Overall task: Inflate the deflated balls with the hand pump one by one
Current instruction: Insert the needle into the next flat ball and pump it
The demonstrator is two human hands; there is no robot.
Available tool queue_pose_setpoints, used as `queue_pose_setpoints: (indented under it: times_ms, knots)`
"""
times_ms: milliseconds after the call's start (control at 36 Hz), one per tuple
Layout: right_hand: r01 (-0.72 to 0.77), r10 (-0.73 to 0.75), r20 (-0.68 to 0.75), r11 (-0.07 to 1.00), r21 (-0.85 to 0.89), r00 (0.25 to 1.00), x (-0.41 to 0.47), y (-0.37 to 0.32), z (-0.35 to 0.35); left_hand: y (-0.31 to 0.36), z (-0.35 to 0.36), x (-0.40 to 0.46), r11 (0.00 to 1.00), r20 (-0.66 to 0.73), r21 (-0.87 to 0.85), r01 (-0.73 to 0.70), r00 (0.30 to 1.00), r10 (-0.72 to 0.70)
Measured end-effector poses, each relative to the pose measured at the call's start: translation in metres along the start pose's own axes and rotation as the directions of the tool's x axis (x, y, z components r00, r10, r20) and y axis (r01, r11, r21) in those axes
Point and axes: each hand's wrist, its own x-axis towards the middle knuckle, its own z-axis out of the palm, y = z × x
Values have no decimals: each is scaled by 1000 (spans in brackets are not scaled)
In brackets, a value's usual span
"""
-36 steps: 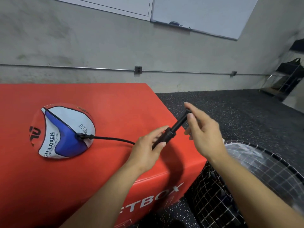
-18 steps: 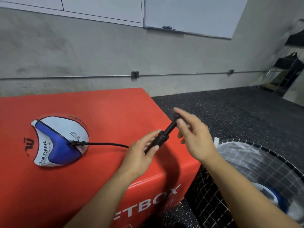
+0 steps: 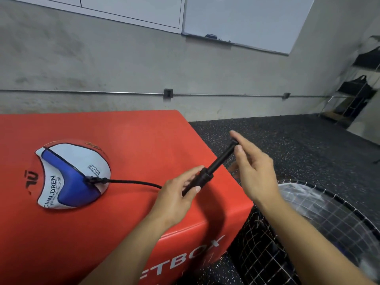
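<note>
Ball [image 3: 70, 173] reads "CHILDREN"; box [image 3: 144, 136] perhaps "ETBOX" (partly cut off).

Single head view, worn at person's head height, angled forward and down. Close over both forearms entering from bottom edge. Red box [image 3: 123, 140] fills left foreground; concrete wall [image 3: 123, 64] and whiteboard [image 3: 246, 19] across top; wire basket [image 3: 308, 233] at lower right. Wide-angle bending at edges. No second view.

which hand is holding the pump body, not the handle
The left hand: it grips the thick barrel of the pump near the hose. The right hand pinches the handle at the far end.
</note>
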Motion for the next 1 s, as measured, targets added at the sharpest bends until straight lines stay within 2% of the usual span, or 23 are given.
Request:
queue_pose_setpoints:
  times_ms: [250,389,556,694,833,917,1000]
  knots:
    - [16,1,285,998,-57,959,-10,15,25,0,-1,4,999,-69,-38,1,998,-3]
    - [28,-14,308,999,-42,951,-15,17,34,2,-1,3,997,-84,-81,9,996,-16]
    - [72,-59,256,996,-44,965,-13,14,29,9,-3,-1,997,-63,-72,9,998,-13]
    - [79,-81,28,995,64,996,2,-1,12,14,-3,-5,997,-45,-71,-8,999,4]
    - [62,-36,-181,988,141,983,15,-7,-12,15,0,-5,998,-19,-51,-31,999,30]
    - [44,-2,-227,983,181,974,16,-11,-13,13,0,-4,999,-12,-38,-33,999,32]
    - [70,-44,-240,993,100,970,18,-13,-5,11,-3,-3,999,-17,-40,-30,999,30]
